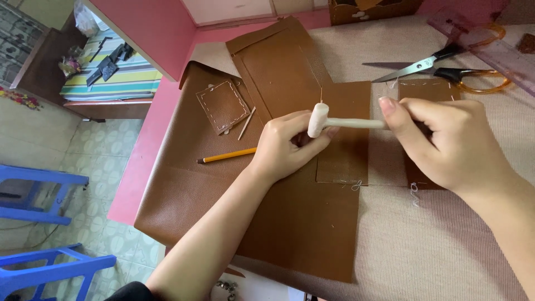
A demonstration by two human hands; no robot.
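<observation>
My right hand (446, 142) grips the handle of a small white mallet (329, 121), whose head hangs just above my left hand (287, 146). My left hand is closed, its fingers pressed down on a brown leather piece (345, 139) with white stitching along its lower edge; whether it pinches a small tool is hidden under the fingers. A large brown leather sheet (223, 195) lies beneath, spread over the table's left side.
A yellow pencil (227, 155) and a small stitched leather patch (224, 105) lie left of my hands. Scissors (429, 66) with orange-black handles and a clear ruler (490, 47) sit at the back right. Beige cloth (446, 245) covers the table; blue stools (39, 195) stand on the floor.
</observation>
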